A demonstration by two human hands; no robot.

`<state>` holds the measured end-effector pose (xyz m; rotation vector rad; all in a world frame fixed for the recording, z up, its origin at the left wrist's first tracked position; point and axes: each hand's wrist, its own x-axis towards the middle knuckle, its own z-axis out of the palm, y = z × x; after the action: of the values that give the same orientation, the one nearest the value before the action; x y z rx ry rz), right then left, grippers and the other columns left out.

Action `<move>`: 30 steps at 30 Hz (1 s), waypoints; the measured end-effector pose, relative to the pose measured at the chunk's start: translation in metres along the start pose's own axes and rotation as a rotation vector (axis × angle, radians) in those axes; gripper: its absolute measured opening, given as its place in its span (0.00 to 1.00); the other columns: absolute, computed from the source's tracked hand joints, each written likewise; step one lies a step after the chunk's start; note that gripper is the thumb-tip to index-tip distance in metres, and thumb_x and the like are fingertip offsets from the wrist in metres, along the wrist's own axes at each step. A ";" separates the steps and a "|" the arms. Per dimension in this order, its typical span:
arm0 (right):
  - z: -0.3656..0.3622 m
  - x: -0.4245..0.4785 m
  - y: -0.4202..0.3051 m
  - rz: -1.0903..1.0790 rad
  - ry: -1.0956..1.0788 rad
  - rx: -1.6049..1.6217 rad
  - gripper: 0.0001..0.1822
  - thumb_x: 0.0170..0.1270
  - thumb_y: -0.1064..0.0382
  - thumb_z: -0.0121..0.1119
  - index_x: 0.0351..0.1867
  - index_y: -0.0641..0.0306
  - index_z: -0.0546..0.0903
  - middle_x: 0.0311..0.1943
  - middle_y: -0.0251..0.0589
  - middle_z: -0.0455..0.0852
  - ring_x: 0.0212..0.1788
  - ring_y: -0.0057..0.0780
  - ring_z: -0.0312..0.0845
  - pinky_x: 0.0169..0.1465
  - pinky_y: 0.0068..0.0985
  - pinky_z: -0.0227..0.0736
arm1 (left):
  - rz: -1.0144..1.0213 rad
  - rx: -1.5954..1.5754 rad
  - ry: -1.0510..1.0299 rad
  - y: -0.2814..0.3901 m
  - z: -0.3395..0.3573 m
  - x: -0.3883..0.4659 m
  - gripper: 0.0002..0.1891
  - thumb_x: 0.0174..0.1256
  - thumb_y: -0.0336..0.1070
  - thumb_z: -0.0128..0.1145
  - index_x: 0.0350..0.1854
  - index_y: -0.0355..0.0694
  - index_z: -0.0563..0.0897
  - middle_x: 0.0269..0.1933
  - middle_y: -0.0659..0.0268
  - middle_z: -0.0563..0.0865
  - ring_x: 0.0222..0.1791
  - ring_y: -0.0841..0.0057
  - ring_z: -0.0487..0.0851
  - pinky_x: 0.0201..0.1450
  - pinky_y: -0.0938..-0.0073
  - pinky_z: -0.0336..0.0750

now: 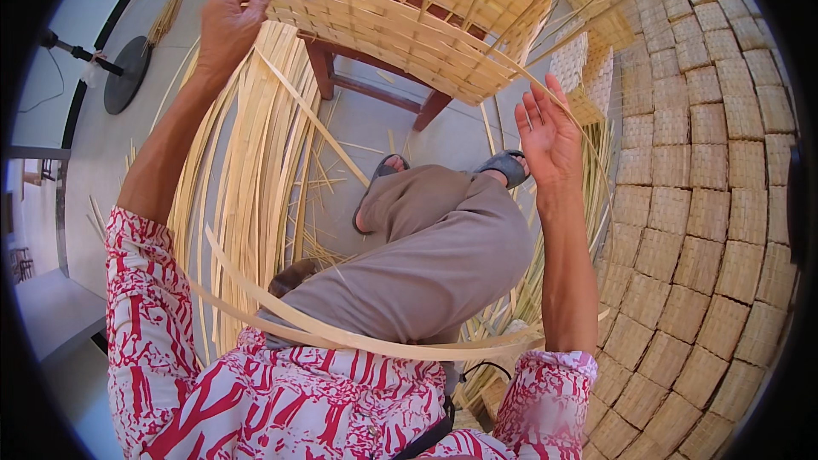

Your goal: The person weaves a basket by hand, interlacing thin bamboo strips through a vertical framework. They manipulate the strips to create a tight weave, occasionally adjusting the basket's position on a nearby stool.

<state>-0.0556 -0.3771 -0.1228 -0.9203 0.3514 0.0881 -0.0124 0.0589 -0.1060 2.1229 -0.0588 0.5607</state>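
A partly woven bamboo basket [396, 19] rests on a dark red wooden stool [377, 80], with upright stakes rising from its wall. My left hand [233, 13] is at the basket's left end, thumb and fingers beside the wall; whether it grips is unclear. To the lower right, my right hand [546, 131] is palm up with its fingers extended. A thin bamboo strip [585, 137] runs from the basket's right side across the index finger and down past the wrist. Its thumb is not clearly visible. Wide loose strips [383, 345] curve across my lap.
A long bundle of bamboo strips [249, 160] lies left of my legs, with scraps on the floor. Stacked woven pieces [696, 204] fill the right side. Another woven basket [585, 70] stands behind my right hand. A round black stand base [128, 75] is at far left.
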 end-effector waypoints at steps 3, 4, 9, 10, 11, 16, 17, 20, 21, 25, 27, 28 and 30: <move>0.008 0.000 0.005 0.016 -0.142 -0.013 0.18 0.69 0.69 0.65 0.59 0.63 0.79 0.52 0.39 0.86 0.58 0.28 0.79 0.63 0.29 0.73 | 0.027 0.098 0.057 0.003 0.001 0.005 0.26 0.76 0.35 0.60 0.73 0.42 0.73 0.63 0.61 0.83 0.46 0.79 0.85 0.44 0.77 0.81; 0.011 -0.002 0.006 0.020 -0.175 -0.003 0.17 0.69 0.69 0.65 0.58 0.63 0.79 0.52 0.39 0.86 0.58 0.29 0.79 0.64 0.29 0.73 | 0.028 0.077 0.115 -0.001 0.002 0.011 0.25 0.75 0.36 0.60 0.73 0.42 0.74 0.61 0.61 0.83 0.46 0.79 0.85 0.44 0.77 0.81; 0.007 -0.009 0.007 0.021 -0.267 0.007 0.15 0.69 0.69 0.66 0.56 0.64 0.80 0.52 0.41 0.86 0.57 0.31 0.81 0.66 0.30 0.73 | 0.044 0.137 0.088 -0.012 0.003 0.031 0.20 0.74 0.38 0.61 0.65 0.40 0.81 0.53 0.61 0.84 0.43 0.79 0.85 0.44 0.76 0.81; 0.008 -0.008 0.005 0.036 -0.221 0.021 0.15 0.69 0.69 0.66 0.55 0.64 0.80 0.51 0.41 0.87 0.57 0.32 0.81 0.66 0.30 0.74 | 0.039 0.099 0.089 -0.018 0.003 0.032 0.19 0.74 0.38 0.62 0.63 0.40 0.82 0.53 0.62 0.85 0.43 0.80 0.85 0.44 0.76 0.81; 0.010 -0.007 0.003 0.052 -0.175 0.035 0.15 0.69 0.69 0.67 0.55 0.65 0.80 0.50 0.41 0.87 0.56 0.32 0.81 0.66 0.30 0.74 | 0.033 0.062 0.090 -0.024 0.002 0.034 0.18 0.74 0.38 0.62 0.62 0.40 0.84 0.52 0.63 0.85 0.42 0.80 0.86 0.44 0.76 0.81; 0.033 -0.004 0.009 -0.018 0.014 0.096 0.13 0.69 0.68 0.67 0.53 0.64 0.81 0.48 0.39 0.87 0.54 0.31 0.81 0.67 0.31 0.73 | 0.208 0.136 0.139 -0.039 0.002 0.037 0.18 0.70 0.32 0.65 0.61 0.42 0.84 0.52 0.64 0.86 0.39 0.79 0.87 0.42 0.77 0.81; 0.033 -0.004 0.013 -0.052 0.030 0.101 0.13 0.69 0.68 0.67 0.53 0.63 0.81 0.48 0.39 0.86 0.54 0.31 0.81 0.67 0.32 0.73 | 0.200 0.085 0.152 -0.042 0.004 0.038 0.18 0.69 0.31 0.65 0.61 0.42 0.84 0.52 0.64 0.87 0.38 0.79 0.87 0.41 0.77 0.81; 0.015 0.002 0.021 -0.187 0.065 0.130 0.13 0.69 0.68 0.67 0.53 0.61 0.80 0.49 0.39 0.86 0.56 0.31 0.80 0.67 0.32 0.71 | 0.258 0.080 0.208 -0.012 0.018 0.034 0.23 0.64 0.24 0.66 0.62 0.43 0.83 0.53 0.62 0.86 0.40 0.79 0.87 0.38 0.79 0.84; 0.019 0.003 0.022 -0.191 0.071 0.128 0.14 0.70 0.68 0.67 0.54 0.62 0.80 0.50 0.39 0.85 0.57 0.31 0.80 0.67 0.32 0.71 | 0.252 0.087 0.260 -0.007 0.013 0.034 0.23 0.63 0.23 0.65 0.62 0.42 0.82 0.53 0.61 0.85 0.40 0.79 0.87 0.37 0.80 0.83; 0.031 -0.001 0.028 -0.198 0.073 0.074 0.14 0.73 0.66 0.64 0.55 0.66 0.78 0.51 0.42 0.85 0.57 0.32 0.80 0.67 0.31 0.73 | 0.261 0.092 0.293 -0.012 0.001 0.030 0.24 0.61 0.21 0.65 0.62 0.40 0.82 0.52 0.61 0.83 0.42 0.77 0.86 0.36 0.80 0.83; 0.032 -0.002 0.030 -0.225 0.083 0.047 0.14 0.74 0.65 0.63 0.56 0.68 0.77 0.51 0.43 0.85 0.57 0.32 0.80 0.67 0.30 0.74 | 0.254 0.103 0.333 -0.008 0.001 0.024 0.25 0.61 0.21 0.64 0.63 0.40 0.81 0.51 0.60 0.83 0.42 0.76 0.86 0.37 0.80 0.83; 0.031 0.000 0.029 -0.229 0.070 0.040 0.15 0.74 0.64 0.63 0.56 0.68 0.77 0.51 0.43 0.85 0.56 0.32 0.81 0.66 0.30 0.75 | 0.223 0.084 0.348 -0.005 0.002 0.024 0.25 0.61 0.21 0.65 0.63 0.39 0.80 0.51 0.60 0.83 0.42 0.77 0.85 0.38 0.79 0.83; 0.030 0.005 0.028 -0.240 0.046 0.027 0.16 0.73 0.63 0.64 0.56 0.69 0.77 0.50 0.44 0.85 0.56 0.32 0.81 0.66 0.30 0.76 | 0.164 0.045 0.376 -0.003 0.002 0.026 0.25 0.61 0.22 0.65 0.63 0.39 0.80 0.51 0.60 0.84 0.43 0.77 0.85 0.38 0.78 0.83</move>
<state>-0.0497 -0.3366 -0.1296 -0.9329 0.2820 -0.1576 0.0121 0.0630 -0.0991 2.0328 -0.0080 1.0581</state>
